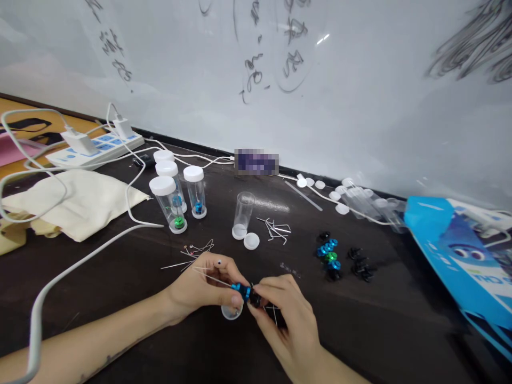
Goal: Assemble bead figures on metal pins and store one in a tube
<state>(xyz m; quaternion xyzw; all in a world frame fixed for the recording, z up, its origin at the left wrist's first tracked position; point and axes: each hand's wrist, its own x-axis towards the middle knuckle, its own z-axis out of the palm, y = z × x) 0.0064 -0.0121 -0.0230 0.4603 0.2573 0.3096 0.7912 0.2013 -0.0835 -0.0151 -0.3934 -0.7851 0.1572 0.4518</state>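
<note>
My left hand (212,280) is closed on a small shiny blue part (241,289), pinched between thumb and fingers. A thin pale wire (218,279) runs from the part back across that hand. Against the blue part's right end, my right hand (286,314) pinches a small black piece (254,297), partly hidden by the fingertips. Thin metal pins show under the right fingers. Below my left thumb lies a small clear round container (232,311), its contents unclear. Beyond my left hand are several thin wires (196,248), some with tiny coloured ends.
White-capped tubes (163,186) holding blue or green parts stand left. An uncapped clear tube (243,213) and white cap (252,241) are ahead. Bent metal pins (276,230), blue, green and black parts (330,256), empty tubes (360,200), a blue bag (452,250) and cables lie around.
</note>
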